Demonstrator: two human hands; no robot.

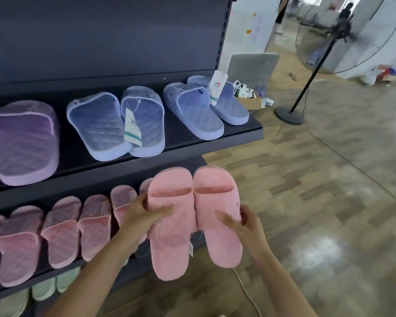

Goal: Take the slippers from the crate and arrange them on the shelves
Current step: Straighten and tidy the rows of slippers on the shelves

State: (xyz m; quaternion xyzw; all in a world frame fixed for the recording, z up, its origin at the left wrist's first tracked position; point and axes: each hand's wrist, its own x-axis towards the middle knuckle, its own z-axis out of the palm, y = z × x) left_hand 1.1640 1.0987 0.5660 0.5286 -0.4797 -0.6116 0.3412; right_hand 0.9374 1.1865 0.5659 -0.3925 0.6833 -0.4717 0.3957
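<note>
Pink pair (192, 225) held before lower shelf (40, 275) right end; left hand (140, 216) and right hand (245, 225) fingers clamped on one slipper each. Risk: row looks full, so pair may overhang and fall.

**A:** Which colour is seen under the fingers (157, 213)?

**B:** A plain salmon pink is shown by the held slippers (206, 202); no pattern can be made out.

**A:** And what is seen past the fingers?

**B:** Pale blue slippers (192, 110), quilted in diamonds, are seen above them, with a white tag (133, 131) banded in teal. A lilac slipper (25, 143) is quilted alike. Left of the fingers, dusty pink slippers (62, 229) are ranged, and mint green slippers (44, 289) below those. The shelves (146, 161) are coloured dark blue-grey. Right of the fingers, the floor (306, 179) is patterned in brown and grey planks.
</note>
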